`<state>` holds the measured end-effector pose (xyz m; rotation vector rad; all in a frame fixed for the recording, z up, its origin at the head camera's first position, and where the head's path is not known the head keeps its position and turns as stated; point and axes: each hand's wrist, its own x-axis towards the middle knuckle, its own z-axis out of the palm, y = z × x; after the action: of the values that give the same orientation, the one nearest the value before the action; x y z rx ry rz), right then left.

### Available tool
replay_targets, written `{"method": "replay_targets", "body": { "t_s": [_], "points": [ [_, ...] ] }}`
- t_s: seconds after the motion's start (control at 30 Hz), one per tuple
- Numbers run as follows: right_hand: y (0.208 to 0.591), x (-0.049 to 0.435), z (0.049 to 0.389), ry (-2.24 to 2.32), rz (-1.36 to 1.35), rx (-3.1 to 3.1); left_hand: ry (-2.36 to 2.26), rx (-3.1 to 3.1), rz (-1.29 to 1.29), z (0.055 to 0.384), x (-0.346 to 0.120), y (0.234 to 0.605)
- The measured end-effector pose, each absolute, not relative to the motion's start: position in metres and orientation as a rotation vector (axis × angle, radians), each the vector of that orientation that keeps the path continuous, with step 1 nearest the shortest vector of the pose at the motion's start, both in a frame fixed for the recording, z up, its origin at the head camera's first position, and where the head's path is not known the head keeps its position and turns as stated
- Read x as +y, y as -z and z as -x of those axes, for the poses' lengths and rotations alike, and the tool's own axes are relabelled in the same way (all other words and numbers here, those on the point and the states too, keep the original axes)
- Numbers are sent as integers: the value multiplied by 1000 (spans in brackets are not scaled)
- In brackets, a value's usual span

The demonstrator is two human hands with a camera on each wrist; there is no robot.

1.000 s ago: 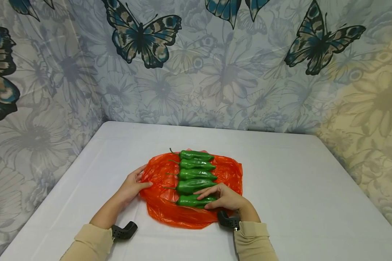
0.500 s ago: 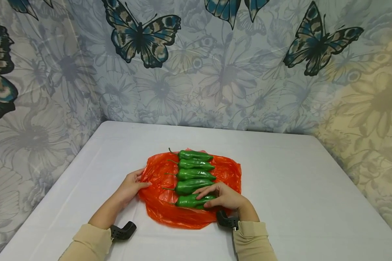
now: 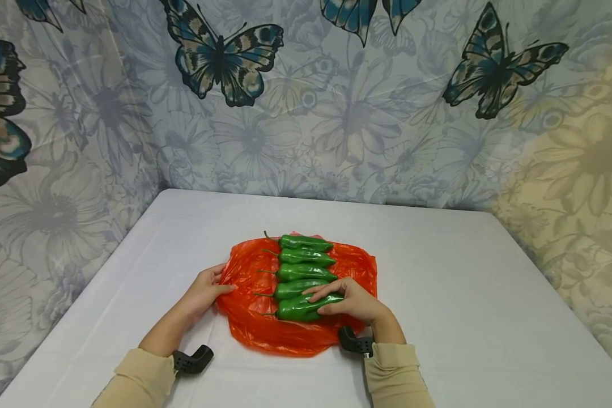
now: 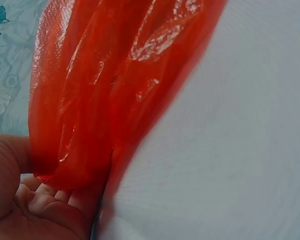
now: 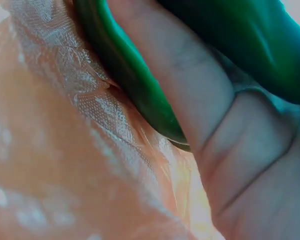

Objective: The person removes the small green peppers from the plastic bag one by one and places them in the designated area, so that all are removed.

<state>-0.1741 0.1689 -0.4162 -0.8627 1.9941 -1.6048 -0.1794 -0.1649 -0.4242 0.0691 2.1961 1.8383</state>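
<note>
Several green peppers lie in a column on a spread red plastic bag [image 3: 265, 337], stems pointing left. My right hand [image 3: 354, 300] grips the nearest pepper [image 3: 298, 309] by its tip end, thumb on the near side and fingers over the far side. That pepper partly overlaps the one behind it [image 3: 290, 290]. At the bag's left edge, my left hand [image 3: 201, 292] pinches the plastic; in the left wrist view the bag [image 4: 90, 120] runs between the thumb and the fingers. The right wrist view shows one pepper [image 5: 140, 82] beside the thumb and another [image 5: 260, 45] above the palm.
The bag lies on a white-covered table [image 3: 438, 283]. Patterned wall covering [image 3: 357, 141] with butterflies stands behind the far edge and along the left side. Black wrist devices [image 3: 194, 360] sit on both forearms.
My right hand has shifted the nearest pepper slightly away from me and to the right, against the one behind it. The left hand keeps its place on the bag's edge.
</note>
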Motion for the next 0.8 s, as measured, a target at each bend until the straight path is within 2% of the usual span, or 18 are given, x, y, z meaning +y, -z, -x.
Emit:
{"method": "replay_targets", "body": {
  "t_s": [0.8],
  "points": [
    [394, 177, 174, 1733, 642, 2122, -1866, 2159, -85, 181, -166, 428]
  ]
}}
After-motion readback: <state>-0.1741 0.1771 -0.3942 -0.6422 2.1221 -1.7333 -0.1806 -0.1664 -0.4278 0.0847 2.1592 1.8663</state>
